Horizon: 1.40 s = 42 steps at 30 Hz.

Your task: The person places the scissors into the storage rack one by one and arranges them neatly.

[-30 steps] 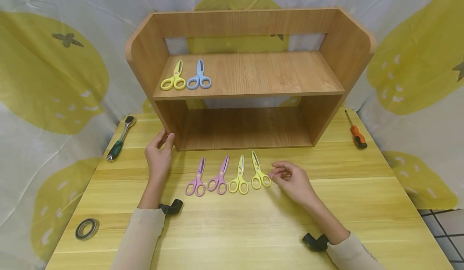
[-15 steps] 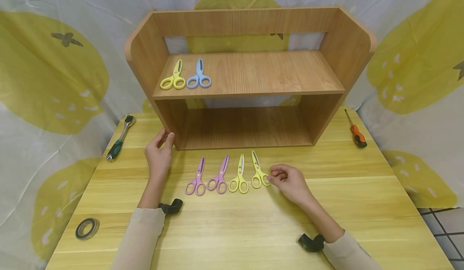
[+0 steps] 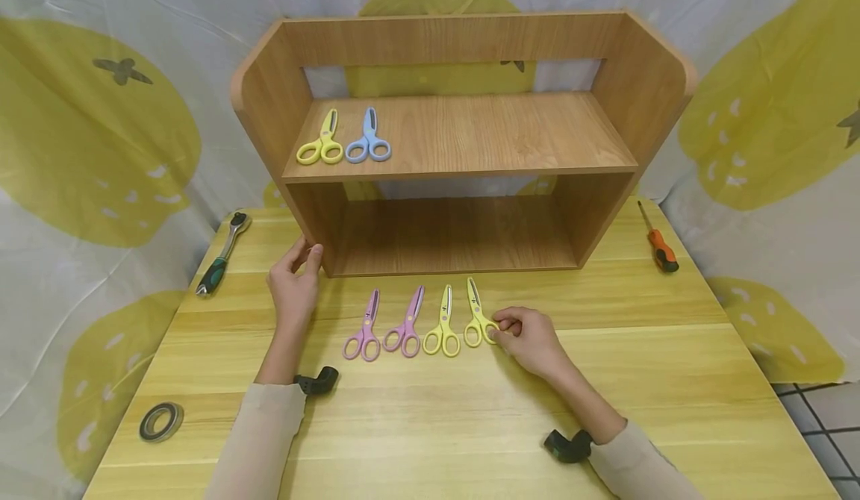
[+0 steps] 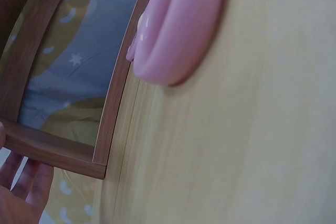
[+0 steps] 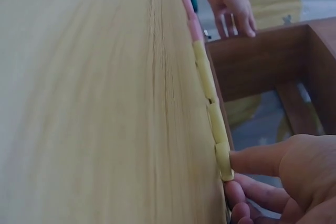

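My left hand (image 3: 294, 283) grips the lower left side panel of a wooden desktop shelf (image 3: 470, 173), the thumb at its front edge and the fingers on the outer face. My right hand (image 3: 532, 342) pinches the right handle loop of the rightmost yellow scissors (image 3: 475, 313) between thumb and fingers. A second pair of yellow scissors (image 3: 443, 325) lies beside it, then two pink scissors (image 3: 406, 325), all in a row before the shelf with blades pointing away. On the upper board lie yellow scissors (image 3: 324, 140) and blue scissors (image 3: 369, 138). A pink handle (image 4: 178, 30) looms large in the left wrist view.
A ratchet wrench (image 3: 224, 254) with a green handle lies at the table's left edge, with a bearing-like ring (image 3: 176, 419) nearer the front. An orange and black screwdriver (image 3: 661, 250) lies at the right. Behind the shelf hangs a lemon-patterned cloth (image 3: 87, 186).
My right hand has moved left onto the rightmost yellow scissors and taken hold of its handle loop. The left hand stays on the shelf's side panel.
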Each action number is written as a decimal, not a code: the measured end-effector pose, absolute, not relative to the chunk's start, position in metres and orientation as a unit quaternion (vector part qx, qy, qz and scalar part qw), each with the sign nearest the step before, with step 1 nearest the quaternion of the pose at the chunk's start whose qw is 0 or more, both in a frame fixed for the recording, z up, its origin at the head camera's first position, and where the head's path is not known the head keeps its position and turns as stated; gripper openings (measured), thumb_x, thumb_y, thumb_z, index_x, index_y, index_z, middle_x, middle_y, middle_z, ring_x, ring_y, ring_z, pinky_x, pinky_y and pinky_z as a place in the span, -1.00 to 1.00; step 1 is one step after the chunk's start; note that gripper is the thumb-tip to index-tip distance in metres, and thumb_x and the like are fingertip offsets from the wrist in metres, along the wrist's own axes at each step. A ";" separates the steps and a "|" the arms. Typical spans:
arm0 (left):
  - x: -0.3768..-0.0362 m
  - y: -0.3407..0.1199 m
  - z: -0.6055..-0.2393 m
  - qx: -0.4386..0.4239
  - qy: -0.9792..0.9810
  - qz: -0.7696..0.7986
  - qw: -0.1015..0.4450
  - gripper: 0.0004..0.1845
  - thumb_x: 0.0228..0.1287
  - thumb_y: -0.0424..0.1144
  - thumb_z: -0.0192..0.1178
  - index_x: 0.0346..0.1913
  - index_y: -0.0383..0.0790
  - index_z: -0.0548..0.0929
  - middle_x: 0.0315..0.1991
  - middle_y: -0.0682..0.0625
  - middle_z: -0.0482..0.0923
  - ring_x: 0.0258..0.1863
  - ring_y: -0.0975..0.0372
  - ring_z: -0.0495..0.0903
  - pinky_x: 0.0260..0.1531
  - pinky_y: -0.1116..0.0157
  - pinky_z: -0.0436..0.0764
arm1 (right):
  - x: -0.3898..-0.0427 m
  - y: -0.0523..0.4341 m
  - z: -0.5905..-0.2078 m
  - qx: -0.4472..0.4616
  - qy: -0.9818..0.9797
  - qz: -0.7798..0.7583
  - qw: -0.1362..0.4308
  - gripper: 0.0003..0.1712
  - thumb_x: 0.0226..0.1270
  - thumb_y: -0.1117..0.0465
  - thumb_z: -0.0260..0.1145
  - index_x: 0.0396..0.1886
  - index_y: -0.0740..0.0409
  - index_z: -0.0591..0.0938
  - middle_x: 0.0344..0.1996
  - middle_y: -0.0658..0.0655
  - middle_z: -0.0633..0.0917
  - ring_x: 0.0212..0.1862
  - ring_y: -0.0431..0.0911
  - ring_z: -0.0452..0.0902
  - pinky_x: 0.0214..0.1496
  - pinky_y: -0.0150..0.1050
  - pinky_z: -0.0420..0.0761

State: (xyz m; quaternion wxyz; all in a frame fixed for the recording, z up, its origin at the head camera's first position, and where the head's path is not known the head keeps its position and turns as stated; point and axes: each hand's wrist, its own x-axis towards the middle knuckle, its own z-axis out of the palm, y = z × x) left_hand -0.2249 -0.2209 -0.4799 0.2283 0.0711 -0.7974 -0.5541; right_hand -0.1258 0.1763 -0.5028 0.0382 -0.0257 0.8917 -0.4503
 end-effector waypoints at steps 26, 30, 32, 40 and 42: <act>-0.226 -0.221 -0.480 0.075 -0.795 -0.556 0.232 -0.56 0.45 -0.02 0.30 0.32 0.03 0.64 0.23 0.01 0.69 0.08 0.33 0.69 0.12 0.38 0.64 | -0.126 0.176 -0.495 0.003 0.841 -0.535 0.083 -0.87 0.40 0.39 0.31 -0.14 0.27 0.73 -0.35 0.20 0.72 -0.54 -0.06 0.66 -0.52 -0.24 0.70; -0.226 -0.221 -0.480 0.071 -0.795 -0.555 0.232 -0.56 0.45 -0.03 0.29 0.32 0.02 0.64 0.24 0.01 0.68 0.09 0.30 0.70 0.20 0.27 0.63 | -0.128 0.178 -0.497 0.016 0.817 -0.567 0.104 -0.82 0.43 0.40 0.28 -0.05 0.29 0.72 -0.30 0.24 0.73 -0.53 -0.04 0.69 -0.48 -0.19 0.74; -0.226 -0.221 -0.480 0.070 -0.795 -0.555 0.233 -0.56 0.45 -0.04 0.29 0.33 0.02 0.64 0.24 0.01 0.68 0.10 0.28 0.70 0.26 0.20 0.60 | -0.129 0.179 -0.497 0.021 0.803 -0.584 0.119 -0.80 0.43 0.41 0.28 -0.02 0.32 0.71 -0.27 0.26 0.74 -0.50 -0.03 0.70 -0.43 -0.18 0.76; -0.225 -0.221 -0.480 0.071 -0.795 -0.554 0.235 -0.55 0.44 -0.04 0.30 0.33 0.00 0.64 0.24 0.00 0.68 0.08 0.31 0.70 0.30 0.12 0.57 | -0.131 0.184 -0.495 0.019 0.730 -0.661 0.172 -0.67 0.47 0.39 0.26 0.16 0.45 0.61 -0.13 0.29 0.76 -0.37 -0.08 0.70 -0.27 -0.23 0.78; -0.225 -0.220 -0.480 0.070 -0.795 -0.555 0.234 -0.55 0.44 -0.03 0.30 0.33 -0.01 0.64 0.25 0.00 0.68 0.08 0.31 0.70 0.29 0.12 0.58 | -0.131 0.185 -0.491 0.021 0.716 -0.676 0.175 -0.63 0.47 0.38 0.28 0.19 0.45 0.59 -0.13 0.28 0.75 -0.35 -0.07 0.70 -0.25 -0.23 0.78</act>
